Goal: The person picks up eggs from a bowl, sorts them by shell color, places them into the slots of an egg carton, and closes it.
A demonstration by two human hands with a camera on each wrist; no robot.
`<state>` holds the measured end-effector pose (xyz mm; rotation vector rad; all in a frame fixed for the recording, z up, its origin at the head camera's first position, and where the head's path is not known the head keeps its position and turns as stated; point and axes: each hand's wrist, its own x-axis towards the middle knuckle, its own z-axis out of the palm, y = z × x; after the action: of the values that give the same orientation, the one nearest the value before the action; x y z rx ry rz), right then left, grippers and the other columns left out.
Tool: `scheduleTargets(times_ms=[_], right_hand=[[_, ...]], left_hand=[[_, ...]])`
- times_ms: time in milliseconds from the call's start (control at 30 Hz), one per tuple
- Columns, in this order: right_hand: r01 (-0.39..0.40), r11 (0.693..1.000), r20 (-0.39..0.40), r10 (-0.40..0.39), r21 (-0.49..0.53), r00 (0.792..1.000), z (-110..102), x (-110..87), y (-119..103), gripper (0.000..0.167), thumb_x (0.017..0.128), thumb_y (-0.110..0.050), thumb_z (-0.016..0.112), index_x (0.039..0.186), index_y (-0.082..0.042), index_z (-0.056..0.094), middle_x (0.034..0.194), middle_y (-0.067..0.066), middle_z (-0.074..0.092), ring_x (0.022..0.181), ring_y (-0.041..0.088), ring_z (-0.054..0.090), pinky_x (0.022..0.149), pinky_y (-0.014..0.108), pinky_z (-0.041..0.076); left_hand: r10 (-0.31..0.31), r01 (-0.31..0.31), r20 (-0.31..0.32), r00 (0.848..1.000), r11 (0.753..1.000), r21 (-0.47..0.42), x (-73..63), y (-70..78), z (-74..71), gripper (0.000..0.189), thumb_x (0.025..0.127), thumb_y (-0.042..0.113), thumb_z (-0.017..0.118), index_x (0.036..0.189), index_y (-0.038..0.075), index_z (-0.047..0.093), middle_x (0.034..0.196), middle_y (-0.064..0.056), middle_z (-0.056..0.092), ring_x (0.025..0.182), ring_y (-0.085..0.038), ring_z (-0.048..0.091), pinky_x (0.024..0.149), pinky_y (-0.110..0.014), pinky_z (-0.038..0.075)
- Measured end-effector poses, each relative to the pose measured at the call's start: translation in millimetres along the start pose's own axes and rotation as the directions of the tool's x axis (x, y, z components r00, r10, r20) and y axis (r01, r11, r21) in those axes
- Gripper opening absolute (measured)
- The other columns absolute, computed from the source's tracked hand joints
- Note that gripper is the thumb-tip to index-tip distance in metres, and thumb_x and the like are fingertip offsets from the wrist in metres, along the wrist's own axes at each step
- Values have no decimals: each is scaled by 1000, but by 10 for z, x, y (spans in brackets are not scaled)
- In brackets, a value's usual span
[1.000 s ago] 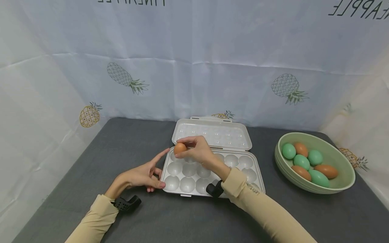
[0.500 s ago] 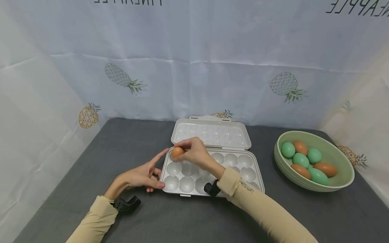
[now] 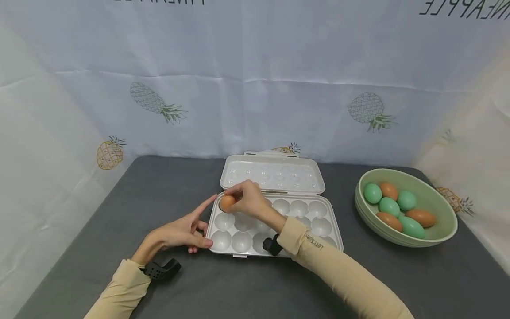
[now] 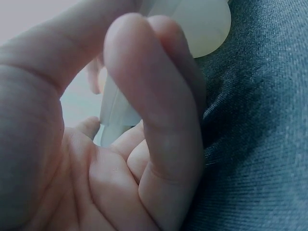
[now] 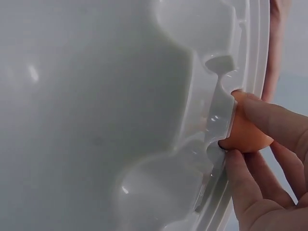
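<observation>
In the head view, a white plastic egg box [image 3: 241,242] lies on the table, its lid [image 3: 275,173] folded back behind it. My right hand [image 3: 251,201] pinches a brown egg [image 3: 227,203] between thumb and fingers at the back-left well. The right wrist view has this egg [image 5: 248,132] sitting partly down in its well, fingertips still on it. My left hand [image 3: 179,230] is spread along the box's left side. Its index fingertip touches the back-left corner and its thumb the front-left corner, other fingers bent beneath. The wells in sight hold no other egg; my right forearm hides some.
A pale green bowl [image 3: 446,232], stacked in others, stands on the right with several green and brown eggs [image 3: 422,217]. The dark grey cloth [image 3: 215,288] covers the table. Behind hangs a pale curtain [image 3: 279,115] with pineapple prints.
My right hand has moved the brown egg slightly left and down into the back-left well. The left hand keeps its place on the box. The head view has shifted a little.
</observation>
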<state>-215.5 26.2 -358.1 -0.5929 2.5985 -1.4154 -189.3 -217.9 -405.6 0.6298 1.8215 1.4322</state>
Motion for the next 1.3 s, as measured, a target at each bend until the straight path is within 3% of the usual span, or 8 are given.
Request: scheduleTargets(times_ms=[333,1000,1300], right_hand=[[18,999,33,-16,-34,999,6,1,-3,37,79,0,84,115,1,77,111,16,78,101,27,76,83,23,59],[7,1000,33,-8,27,999,-9,-2,15,38,79,-1,84,116,2,75,114,17,77,103,28,75,86,24,59],[-33,988,33,29,153,999,-91,-34,4,38,84,-4,79,121,0,74,120,17,75,108,30,73,90,26,59]], left_hand=[[-5,5,1,1000,1000,-2,-14,8,-4,119,93,10,75,162,36,-19,85,-6,63,57,-8,57,53,-23,53],[-12,12,-7,1000,1000,-11,-12,6,6,119,93,11,76,162,36,-18,85,-6,63,58,-8,57,53,-23,53],[-18,17,-9,1000,1000,-14,-7,0,-1,120,92,10,76,162,36,-18,84,-6,63,59,-8,58,54,-23,53]])
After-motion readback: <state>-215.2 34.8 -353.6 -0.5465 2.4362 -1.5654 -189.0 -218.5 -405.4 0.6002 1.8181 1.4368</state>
